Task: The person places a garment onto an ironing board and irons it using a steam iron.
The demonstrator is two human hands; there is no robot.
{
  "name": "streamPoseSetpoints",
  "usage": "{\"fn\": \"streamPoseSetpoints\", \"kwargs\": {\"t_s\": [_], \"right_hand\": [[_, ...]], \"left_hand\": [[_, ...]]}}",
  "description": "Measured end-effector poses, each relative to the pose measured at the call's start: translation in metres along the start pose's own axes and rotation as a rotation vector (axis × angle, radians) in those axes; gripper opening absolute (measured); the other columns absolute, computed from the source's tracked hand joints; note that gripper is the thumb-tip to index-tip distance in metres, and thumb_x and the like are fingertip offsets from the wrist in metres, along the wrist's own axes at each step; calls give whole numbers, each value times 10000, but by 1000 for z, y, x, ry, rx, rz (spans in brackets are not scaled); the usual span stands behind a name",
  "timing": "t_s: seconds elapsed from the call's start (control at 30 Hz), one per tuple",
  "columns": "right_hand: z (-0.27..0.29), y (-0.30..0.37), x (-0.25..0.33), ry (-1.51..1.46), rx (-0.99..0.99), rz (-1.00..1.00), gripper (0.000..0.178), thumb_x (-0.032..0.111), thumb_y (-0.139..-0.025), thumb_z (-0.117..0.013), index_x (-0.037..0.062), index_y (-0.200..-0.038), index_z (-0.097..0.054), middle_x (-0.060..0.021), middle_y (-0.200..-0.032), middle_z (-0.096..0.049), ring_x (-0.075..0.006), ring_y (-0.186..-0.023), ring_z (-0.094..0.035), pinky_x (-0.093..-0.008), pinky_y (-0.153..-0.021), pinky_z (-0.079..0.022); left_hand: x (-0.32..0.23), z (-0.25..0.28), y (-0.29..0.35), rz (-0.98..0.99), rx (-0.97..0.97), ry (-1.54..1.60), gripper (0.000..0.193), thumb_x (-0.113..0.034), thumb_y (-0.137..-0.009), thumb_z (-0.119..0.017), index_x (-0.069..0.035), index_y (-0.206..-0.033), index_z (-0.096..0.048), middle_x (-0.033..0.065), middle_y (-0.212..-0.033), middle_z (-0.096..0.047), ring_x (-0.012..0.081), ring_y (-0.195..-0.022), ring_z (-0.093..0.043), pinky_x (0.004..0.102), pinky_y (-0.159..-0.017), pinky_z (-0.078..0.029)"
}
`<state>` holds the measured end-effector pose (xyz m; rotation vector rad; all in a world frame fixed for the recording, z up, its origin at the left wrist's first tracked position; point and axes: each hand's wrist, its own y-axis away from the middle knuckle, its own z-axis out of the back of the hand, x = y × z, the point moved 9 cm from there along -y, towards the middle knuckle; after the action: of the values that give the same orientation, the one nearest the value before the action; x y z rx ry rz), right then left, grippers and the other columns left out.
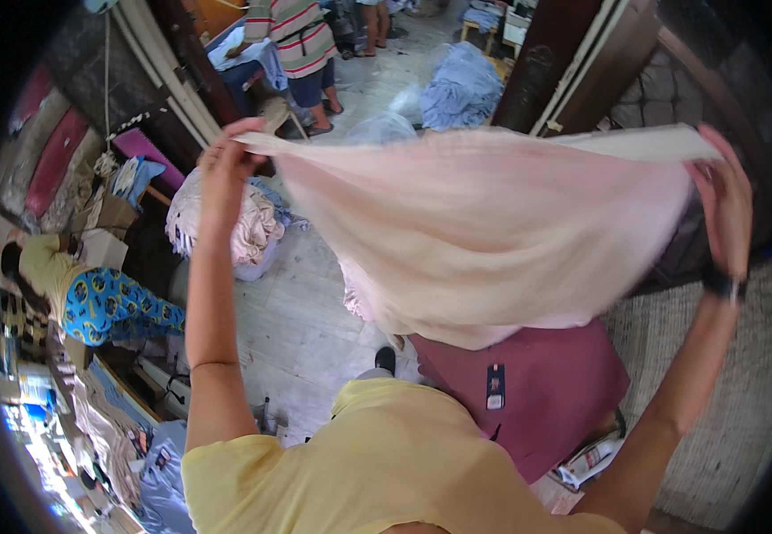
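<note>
As left hand [228,162] and right hand [726,198] reach wide | grips — clamped on pink cloth [493,236]

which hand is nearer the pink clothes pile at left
Left. The left hand appears just above the pile; the right hand is at the opposite end of the pale cloth.

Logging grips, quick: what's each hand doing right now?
Left hand: closed on one end of the pale pink cloth.
Right hand: closed on the cloth's other end.
</note>
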<state>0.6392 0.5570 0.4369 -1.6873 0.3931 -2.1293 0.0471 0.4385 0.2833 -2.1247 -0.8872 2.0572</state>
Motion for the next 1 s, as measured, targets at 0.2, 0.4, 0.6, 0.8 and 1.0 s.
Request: {"fn": "streamPoseSetpoints", "kwargs": {"t_s": [0.2, 0.4, 0.6, 0.8, 1.0], "right_hand": [[-43, -64, 21, -18, 61, 91, 359, 144, -997, -431, -44, -1295, -499, -118, -1279, -549, -206, -1151, -557, -339, -997, -463], [-17, -45, 12, -123, 132, 98, 316, 148, -992, -479, 7, -1272, -518, -77, -1195, -571, -159, -1071, -570, -305, -932, -484], [120, 18, -77, -51, 126, -59, 279, 152, -987, -526, 58, -1250, -538, -36, -1110, -594, -113, -991, -583, -270, -866, -505], [242, 161, -302, 147, -67, -471, 165, 214, -955, -617, 171, -1110, -581, 34, -954, -599, -70, -767, -561, -237, -617, -466], [334, 306, -474, 962, -66, -604, 172, 53, -826, -546, 118, -810, -704, -86, -887, -693, -281, -804, -660, -373, -727, -518]], "left_hand": [[-126, 31, 7, -394, -218, -211, 361, -23, -936, -556, 53, -1289, -556, 139, -1260, -599, 179, -1167, -565, 292, -981, -445], [-208, 11, 132, -948, -373, -1241, 216, 5, -910, -623, 117, -1094, -644, 169, -1103, -684, 231, -984, -664, 327, -860, -528], [-137, -132, 244, -736, 360, -793, 172, -11, -773, -640, 39, -937, -657, 130, -940, -614, 251, -834, -597, 357, -746, -503], [-13, -305, 359, -52, 1078, -285, 218, 6, -760, -623, -25, -968, -685, 127, -970, -615, 312, -898, -612, 384, -792, -501], [96, -424, 486, 168, 1474, -46, 226, 33, -819, -571, -3, -1022, -662, 144, -1010, -620, 334, -916, -610, 404, -803, -494]]}}
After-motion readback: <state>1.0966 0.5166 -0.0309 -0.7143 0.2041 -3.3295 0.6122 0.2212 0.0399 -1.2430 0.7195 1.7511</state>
